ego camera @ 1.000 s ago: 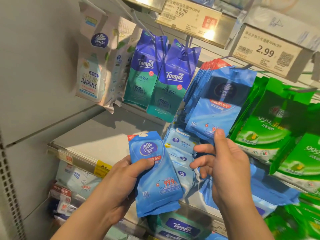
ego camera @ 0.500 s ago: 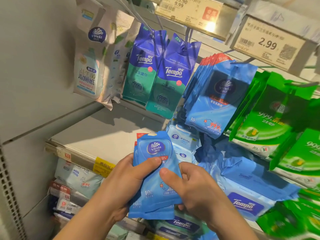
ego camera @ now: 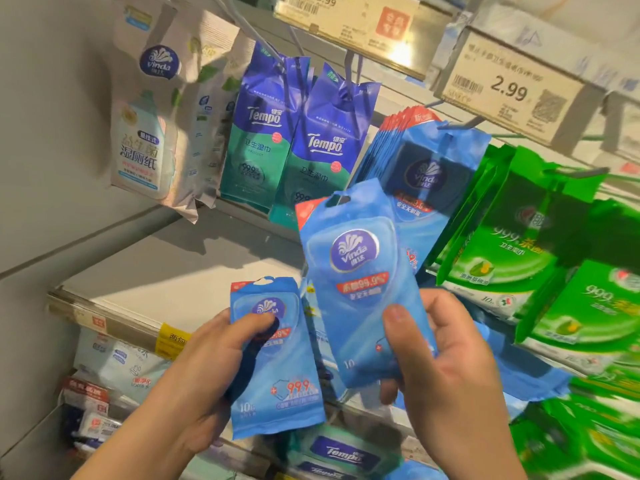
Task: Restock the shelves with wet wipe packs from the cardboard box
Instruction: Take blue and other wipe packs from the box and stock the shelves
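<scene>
In front of you the grey shelf (ego camera: 166, 271) carries hooks of hanging goods: green 999 wipe packs (ego camera: 540, 244) at right, blue Vinda packs on a hook (ego camera: 426, 174) at centre, Tempo packs (ego camera: 298, 133) left of them. Your right hand (ego camera: 446, 368) holds one blue Vinda wipe pack (ego camera: 353, 271) upright, fingers curled round its lower end, just below the hooked ones. Your left hand (ego camera: 207, 372) grips a second Vinda pack (ego camera: 277, 368), thumb across its front.
</scene>
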Motion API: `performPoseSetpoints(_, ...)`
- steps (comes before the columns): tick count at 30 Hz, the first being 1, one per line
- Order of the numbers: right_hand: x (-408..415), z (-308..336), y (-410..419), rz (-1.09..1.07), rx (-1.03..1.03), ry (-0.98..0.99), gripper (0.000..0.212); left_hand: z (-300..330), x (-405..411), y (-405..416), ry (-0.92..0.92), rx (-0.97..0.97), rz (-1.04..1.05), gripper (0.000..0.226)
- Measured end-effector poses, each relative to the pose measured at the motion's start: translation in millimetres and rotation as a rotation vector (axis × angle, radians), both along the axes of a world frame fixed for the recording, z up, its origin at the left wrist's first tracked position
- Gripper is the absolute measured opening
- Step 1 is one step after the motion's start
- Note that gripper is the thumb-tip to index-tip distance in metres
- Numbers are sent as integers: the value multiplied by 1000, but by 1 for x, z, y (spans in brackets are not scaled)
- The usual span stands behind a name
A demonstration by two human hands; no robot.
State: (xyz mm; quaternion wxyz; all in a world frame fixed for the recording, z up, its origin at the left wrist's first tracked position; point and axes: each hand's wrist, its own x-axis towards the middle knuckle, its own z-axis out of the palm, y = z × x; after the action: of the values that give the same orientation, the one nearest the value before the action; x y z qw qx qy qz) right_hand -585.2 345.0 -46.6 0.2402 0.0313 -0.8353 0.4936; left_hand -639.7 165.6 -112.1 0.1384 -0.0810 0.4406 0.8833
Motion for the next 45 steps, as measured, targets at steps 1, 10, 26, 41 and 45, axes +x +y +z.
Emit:
performPoseSetpoints(1,1,5,0,-18,-49,52,27,0,0,0,-1,-11,3,19)
performPoseSetpoints(10,-2,33,2,-36,-255,319,17,10,2,2,-6,-10,-8,13)
performPoseSetpoints(26,-26,26,2,-86,-329,315,25,13,6,-5,-48,-43,2,15)
performPoseSetpoints(41,-13,23,-8,-65,-273,462,4,6,10,-7,-60,-75,-9,18)
performPoseSetpoints(45,-12,38,-6,-59,-319,500,12,3,11,-4,-54,-104,-18,19)
